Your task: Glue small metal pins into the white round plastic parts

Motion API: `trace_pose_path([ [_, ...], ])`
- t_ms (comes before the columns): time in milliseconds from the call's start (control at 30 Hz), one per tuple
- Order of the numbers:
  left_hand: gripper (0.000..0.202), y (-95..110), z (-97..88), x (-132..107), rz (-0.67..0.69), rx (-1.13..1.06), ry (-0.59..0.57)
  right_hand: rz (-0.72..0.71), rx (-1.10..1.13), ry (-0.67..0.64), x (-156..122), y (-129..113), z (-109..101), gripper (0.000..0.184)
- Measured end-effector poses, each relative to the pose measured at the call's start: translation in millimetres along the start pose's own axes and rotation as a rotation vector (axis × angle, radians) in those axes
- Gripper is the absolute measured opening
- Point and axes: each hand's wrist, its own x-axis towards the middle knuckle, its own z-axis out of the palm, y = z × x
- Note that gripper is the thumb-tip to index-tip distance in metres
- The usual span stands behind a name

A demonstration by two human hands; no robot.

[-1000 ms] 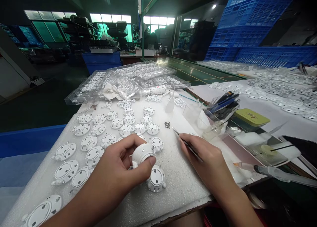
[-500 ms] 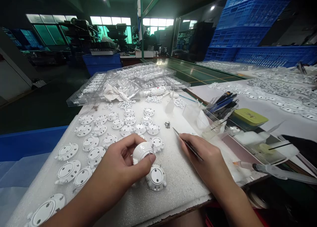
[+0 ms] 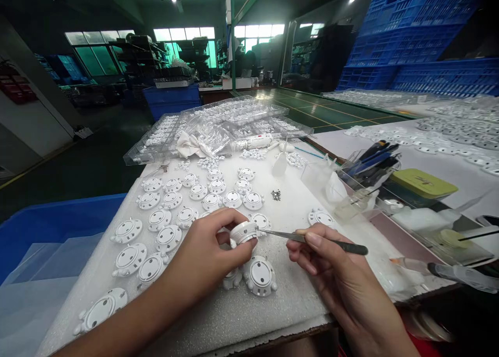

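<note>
Between the thumb and fingers of my left hand (image 3: 218, 248) is a round white plastic part (image 3: 244, 233), tilted so its side rim faces right. My right hand (image 3: 335, 263) is closed on a pair of tweezers (image 3: 304, 236) with a dark handle. The tweezers' tips meet the rim of the held part; whether they grip a tiny piece there I cannot make out. Several similar white discs (image 3: 168, 237) with dark dots lie in rows on the white foam sheet (image 3: 288, 300). A small pile of dark bits (image 3: 276, 195) lies beyond my hands.
Clear trays (image 3: 163, 133) of small white parts lie at the back, near a plastic bag (image 3: 210, 139). To the right are a white squeeze bottle (image 3: 279, 164), a yellow-lidded box (image 3: 424, 183) and a tool holder (image 3: 370, 157). Blue crates (image 3: 413, 29) are stacked behind; a blue bin (image 3: 78, 211) is at left.
My right hand has turned and brought the tweezers from near the dark bits to the held part. My left hand has tilted that part. The view has shifted slightly left.
</note>
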Motion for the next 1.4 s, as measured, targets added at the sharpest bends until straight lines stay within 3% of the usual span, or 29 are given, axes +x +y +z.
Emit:
trace_pose_path([
  [167,0.006,-2,0.6,2,0.035,0.114,0.018,0.080,0.007,0.015,2,1,-1,0.017],
  [600,0.008,-6,3.1,0,0.088,0.168,0.047,0.091,0.000,0.034,3,5,-2,0.017],
  [867,0.004,2,0.6,-1,0.027,0.120,0.015,0.089,0.045,0.065,4,1,-3,0.021],
  [1000,0.007,5,0.4,-3,-0.049,-0.063,-0.066,-0.104,0.110,0.102,0,-1,-5,0.017],
  [1133,0.010,8,1.8,-6,-0.084,-0.226,-0.162,-0.291,-0.192,0.080,-6,2,4,0.014],
  [1233,0.009,10,3.0,-7,-0.060,-0.187,-0.173,-0.246,-0.393,-0.024,-7,3,14,0.014],
  [1400,0.007,8,5.5,-6,-0.015,-0.131,-0.154,-0.165,-0.374,-0.070,-3,6,21,0.015],
])
